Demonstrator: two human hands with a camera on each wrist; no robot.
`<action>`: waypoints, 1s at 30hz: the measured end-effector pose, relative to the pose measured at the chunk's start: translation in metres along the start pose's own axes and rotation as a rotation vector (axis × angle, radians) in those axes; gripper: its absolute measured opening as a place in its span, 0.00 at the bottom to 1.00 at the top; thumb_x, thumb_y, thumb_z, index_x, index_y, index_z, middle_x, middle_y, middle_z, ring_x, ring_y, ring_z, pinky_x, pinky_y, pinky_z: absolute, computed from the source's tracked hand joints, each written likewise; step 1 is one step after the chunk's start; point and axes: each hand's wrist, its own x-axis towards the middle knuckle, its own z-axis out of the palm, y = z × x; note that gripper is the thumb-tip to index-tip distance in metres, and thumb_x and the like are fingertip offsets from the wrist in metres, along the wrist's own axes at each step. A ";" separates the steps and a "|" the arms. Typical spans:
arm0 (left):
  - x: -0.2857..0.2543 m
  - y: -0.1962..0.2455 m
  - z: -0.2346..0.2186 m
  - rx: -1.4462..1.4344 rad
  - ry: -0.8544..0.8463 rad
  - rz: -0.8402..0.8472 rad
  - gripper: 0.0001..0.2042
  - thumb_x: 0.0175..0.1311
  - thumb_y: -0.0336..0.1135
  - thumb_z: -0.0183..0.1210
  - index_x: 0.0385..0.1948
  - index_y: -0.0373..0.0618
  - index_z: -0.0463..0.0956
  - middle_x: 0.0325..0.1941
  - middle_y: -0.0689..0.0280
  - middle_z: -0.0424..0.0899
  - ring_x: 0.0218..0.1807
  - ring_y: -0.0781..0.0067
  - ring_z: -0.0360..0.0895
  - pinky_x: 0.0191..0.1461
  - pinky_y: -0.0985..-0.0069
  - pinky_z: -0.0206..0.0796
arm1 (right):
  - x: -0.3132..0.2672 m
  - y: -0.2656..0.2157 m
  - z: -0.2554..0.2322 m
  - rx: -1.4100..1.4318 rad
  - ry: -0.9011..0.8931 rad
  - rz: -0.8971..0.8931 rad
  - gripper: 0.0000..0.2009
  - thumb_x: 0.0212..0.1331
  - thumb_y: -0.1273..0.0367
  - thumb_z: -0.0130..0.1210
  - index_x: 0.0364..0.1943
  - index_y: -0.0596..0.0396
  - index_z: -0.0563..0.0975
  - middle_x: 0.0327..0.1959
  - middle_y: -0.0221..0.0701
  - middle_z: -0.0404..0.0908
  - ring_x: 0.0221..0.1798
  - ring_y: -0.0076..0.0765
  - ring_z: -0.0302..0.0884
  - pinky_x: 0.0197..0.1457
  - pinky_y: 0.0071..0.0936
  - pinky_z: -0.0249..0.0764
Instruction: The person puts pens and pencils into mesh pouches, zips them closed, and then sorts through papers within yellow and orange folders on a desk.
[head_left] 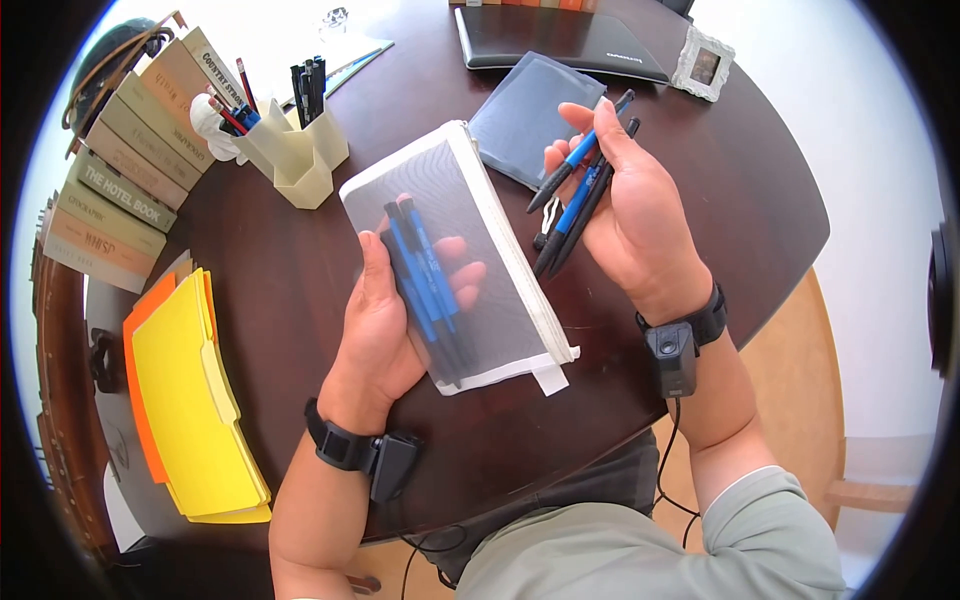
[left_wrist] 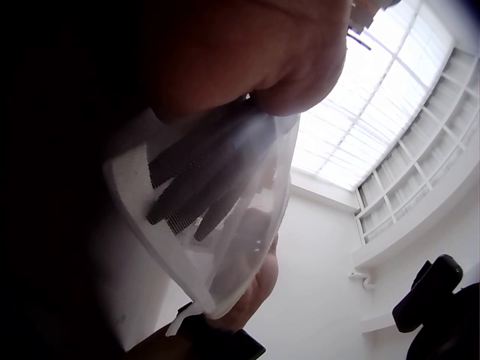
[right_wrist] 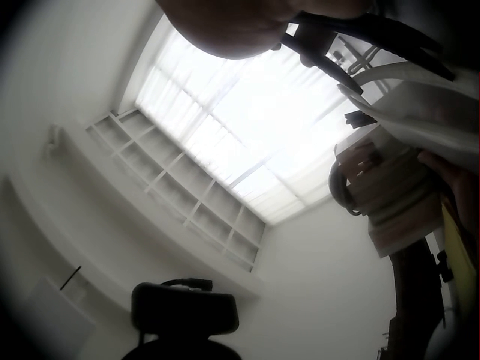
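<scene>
A white-edged mesh pouch (head_left: 480, 330) is held up over the desk by the left hand (head_left: 375, 325), thumb at its left edge and fingers behind it. Several blue and black pens (head_left: 425, 270) show through the mesh. To the right of the pouch, the right hand (head_left: 640, 210) pinches several more blue and black pens (head_left: 577, 205) between thumb and fingers, tips pointing down-left. In the left wrist view, dark pens (left_wrist: 180, 172) show through the pouch (left_wrist: 247, 247). Pens (right_wrist: 330, 64) stick out from the right hand (right_wrist: 232, 26) in the right wrist view.
Behind the pouch lie a translucent blue folder (head_left: 530, 115), a black laptop (head_left: 560, 45) and a white picture frame (head_left: 704, 62). A cream pen holder (head_left: 305, 165) stands at the back left beside a row of books (head_left: 130, 180). Yellow folders (head_left: 190, 400) lie at the left.
</scene>
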 end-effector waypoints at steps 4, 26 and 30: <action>-0.001 0.000 0.001 -0.001 0.001 0.004 0.33 0.77 0.65 0.40 0.76 0.58 0.57 0.58 0.54 0.80 0.57 0.51 0.84 0.57 0.59 0.83 | 0.002 0.001 -0.005 -0.032 -0.045 -0.012 0.20 0.79 0.55 0.50 0.55 0.61 0.76 0.36 0.28 0.73 0.38 0.28 0.74 0.45 0.26 0.75; 0.002 -0.002 -0.003 -0.072 -0.029 -0.018 0.31 0.78 0.64 0.37 0.74 0.58 0.60 0.58 0.55 0.81 0.56 0.52 0.84 0.57 0.58 0.82 | -0.011 0.020 0.003 -0.863 -0.293 -0.240 0.19 0.70 0.56 0.64 0.41 0.61 0.85 0.30 0.27 0.84 0.33 0.20 0.76 0.38 0.27 0.74; 0.000 -0.001 -0.001 -0.060 -0.007 -0.009 0.30 0.79 0.64 0.37 0.73 0.58 0.60 0.57 0.56 0.81 0.56 0.53 0.84 0.58 0.58 0.82 | -0.015 0.016 0.008 -0.989 -0.265 -0.362 0.18 0.71 0.57 0.62 0.50 0.60 0.83 0.33 0.35 0.87 0.35 0.26 0.80 0.41 0.31 0.76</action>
